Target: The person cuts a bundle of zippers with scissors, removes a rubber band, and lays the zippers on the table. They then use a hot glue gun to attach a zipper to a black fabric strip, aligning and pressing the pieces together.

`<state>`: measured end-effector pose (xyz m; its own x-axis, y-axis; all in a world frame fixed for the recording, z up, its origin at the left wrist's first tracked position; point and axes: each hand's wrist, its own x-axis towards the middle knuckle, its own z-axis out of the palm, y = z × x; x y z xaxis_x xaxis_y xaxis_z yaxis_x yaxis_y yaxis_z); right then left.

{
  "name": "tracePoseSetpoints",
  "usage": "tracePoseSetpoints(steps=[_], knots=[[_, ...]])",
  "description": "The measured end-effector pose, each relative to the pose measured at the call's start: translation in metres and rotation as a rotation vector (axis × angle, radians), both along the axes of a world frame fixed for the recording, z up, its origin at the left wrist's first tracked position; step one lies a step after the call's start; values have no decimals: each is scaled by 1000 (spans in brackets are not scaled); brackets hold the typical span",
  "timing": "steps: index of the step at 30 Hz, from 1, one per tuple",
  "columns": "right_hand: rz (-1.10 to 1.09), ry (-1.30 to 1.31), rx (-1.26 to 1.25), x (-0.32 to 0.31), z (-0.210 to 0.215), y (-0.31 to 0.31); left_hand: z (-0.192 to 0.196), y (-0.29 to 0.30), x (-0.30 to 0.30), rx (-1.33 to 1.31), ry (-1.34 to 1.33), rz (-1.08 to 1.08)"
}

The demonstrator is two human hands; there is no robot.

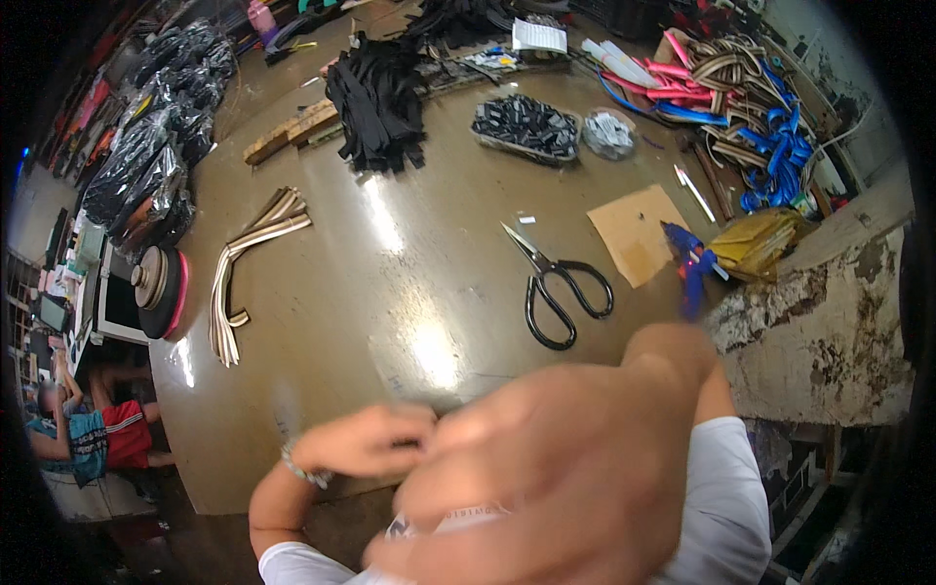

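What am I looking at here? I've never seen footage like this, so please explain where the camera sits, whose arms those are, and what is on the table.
There is one picture, taken by a wide fisheye camera worn on a person's head and looking down, so straight edges bend near the rim. No machine is involved: the blurred right hand and the left hand are the person's own, raised close to the lens and meeting in front of it. Whether they hold anything cannot be told.

On the shiny brown table lie black-handled scissors, a blue glue gun, a cardboard piece, striped beige straps, a pile of black straps and a tray of black buckles. Another person sits at lower left.
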<state>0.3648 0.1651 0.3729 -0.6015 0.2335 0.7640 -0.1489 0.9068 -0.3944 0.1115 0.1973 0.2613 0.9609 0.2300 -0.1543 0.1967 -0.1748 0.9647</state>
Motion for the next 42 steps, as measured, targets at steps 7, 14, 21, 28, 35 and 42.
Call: tracePoseSetpoints(steps=[7, 14, 21, 28, 35, 42], knots=[[-203, 199, 211, 34, -23, -31, -11, 95, -5, 145, 36, 658], [-1118, -232, -204, 35, -172, -11, -52, 267, 44, 975, 70, 1213], [-1260, -248, -446, 51, -220, -18, -85, 306, 57, 971, 215, 1150], [-1386, -130, -229, 43, -208, -19, -39, 236, 29, -66, -423, 1272], [76, 329, -1837, -14, -187, -25, -41, -37, 0, -415, -118, 1067], [276, -134, -1846, -55, -179, 52, -54, -120, -9, 100, 82, 1081]])
